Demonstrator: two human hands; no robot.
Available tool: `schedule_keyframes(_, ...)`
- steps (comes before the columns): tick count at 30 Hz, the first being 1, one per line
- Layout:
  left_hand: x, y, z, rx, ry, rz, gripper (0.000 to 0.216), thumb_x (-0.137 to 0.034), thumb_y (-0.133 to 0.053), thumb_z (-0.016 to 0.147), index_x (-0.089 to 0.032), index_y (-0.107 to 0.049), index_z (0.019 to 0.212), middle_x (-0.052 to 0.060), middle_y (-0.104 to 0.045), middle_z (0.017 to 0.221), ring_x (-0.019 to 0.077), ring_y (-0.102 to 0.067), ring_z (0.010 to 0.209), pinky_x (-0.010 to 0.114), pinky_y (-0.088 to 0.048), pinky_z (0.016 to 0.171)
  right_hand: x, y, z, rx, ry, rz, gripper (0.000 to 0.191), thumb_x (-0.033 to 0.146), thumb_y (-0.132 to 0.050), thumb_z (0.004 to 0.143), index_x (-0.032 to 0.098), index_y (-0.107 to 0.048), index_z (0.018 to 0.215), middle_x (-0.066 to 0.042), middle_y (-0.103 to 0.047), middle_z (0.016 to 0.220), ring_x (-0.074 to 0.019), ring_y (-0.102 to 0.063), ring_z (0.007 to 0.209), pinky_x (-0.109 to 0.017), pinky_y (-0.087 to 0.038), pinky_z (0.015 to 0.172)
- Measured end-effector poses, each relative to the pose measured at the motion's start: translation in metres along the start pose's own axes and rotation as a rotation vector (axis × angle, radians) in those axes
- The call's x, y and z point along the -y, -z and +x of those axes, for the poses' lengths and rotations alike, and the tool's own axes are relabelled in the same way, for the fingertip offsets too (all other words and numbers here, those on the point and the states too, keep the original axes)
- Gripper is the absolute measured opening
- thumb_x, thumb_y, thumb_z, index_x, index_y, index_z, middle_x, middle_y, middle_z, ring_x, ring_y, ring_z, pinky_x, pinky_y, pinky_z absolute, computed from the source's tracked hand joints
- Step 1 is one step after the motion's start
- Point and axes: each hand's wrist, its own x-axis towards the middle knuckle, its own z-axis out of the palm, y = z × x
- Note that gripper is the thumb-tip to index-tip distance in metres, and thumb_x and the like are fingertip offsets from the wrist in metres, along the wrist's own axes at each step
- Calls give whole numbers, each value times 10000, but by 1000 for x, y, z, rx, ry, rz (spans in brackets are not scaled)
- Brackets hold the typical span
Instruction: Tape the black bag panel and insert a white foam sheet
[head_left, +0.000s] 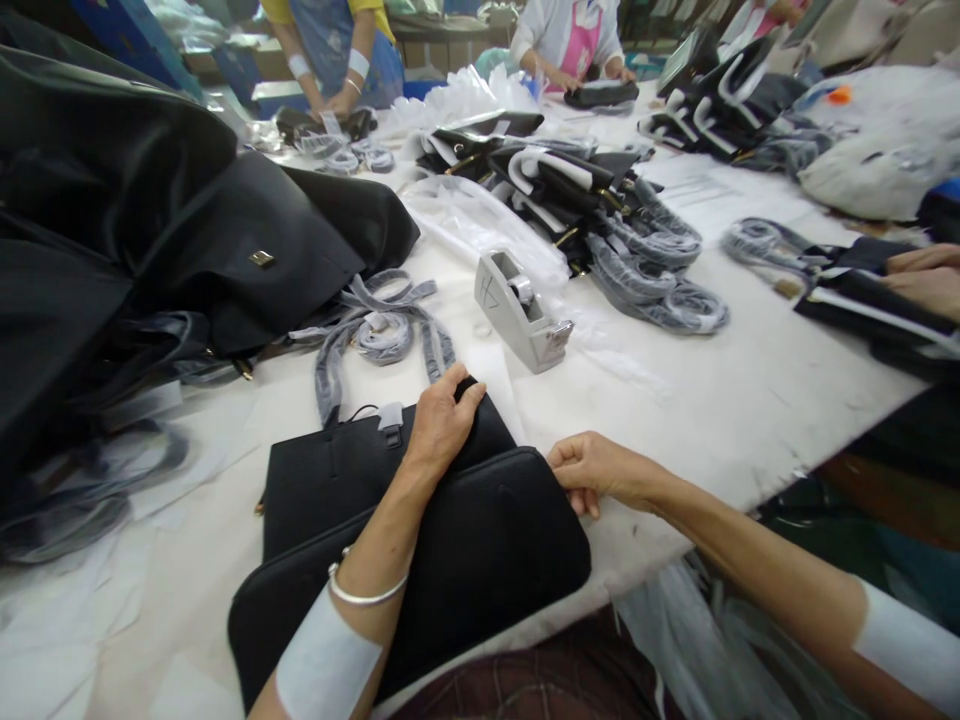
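Black bag on white table, at near edge; far right corner within closed clasp of left hand, right side at curled fingers of right hand, any hold there indeterminable. Beyond: tape dispenser, plastic-wrapped straps, stacked bags; opposite, co-workers.

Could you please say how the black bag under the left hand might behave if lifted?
The black bag is probably fairly stiff, since its panels lie flat. Its rounded flap might swing, being opened out. The plastic-wrapped strap behind, if attached, would likely dangle, lying in loose bends.
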Motion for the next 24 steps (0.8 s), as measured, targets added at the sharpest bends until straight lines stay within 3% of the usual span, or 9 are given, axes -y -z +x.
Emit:
schedule_keyframes(5, 1, 2, 0, -4, 18, -50, 180, -332, -529, 846, -205, -458, 739, -58, -441, 677, 123, -444, 691, 226, -329, 674, 2, 1, -6, -1, 54, 21, 252, 328, -719, 647, 138, -612, 774, 33, -600, 526, -73, -533, 428, -144, -393, 362)
schedule_keyframes(11, 1, 2, 1, -8, 56, -70, 176, -332, -533, 834, -207, -463, 732, -56, -458, 666, 126, -458, 680, 232, -328, 666, 5, 1, -12, 84, -57, 16, 249, 361, -701, 671, 140, -593, 714, 24, -599, 527, -56, -503, 412, -134, -388, 360)
schedule_keyframes(18, 2, -1, 3, 12, 108, 29, 180, -351, -521, 824, -213, -459, 725, -47, -502, 671, 137, -487, 670, 240, -332, 652, 1, 4, -10, 59, -70, -36, 244, 349, -708, 649, 142, -589, 699, 22, -607, 513, -61, -517, 411, -128, -379, 348)
schedule_keyframes(24, 0, 1, 5, 29, 132, 60, 194, -406, -487, 819, -224, -497, 751, -31, -552, 702, 164, -527, 700, 249, -354, 666, 1, 10, -9, 250, -169, -12, 186, 268, -635, 627, 126, -666, 743, 22, -645, 573, -73, -561, 383, -127, -353, 289)
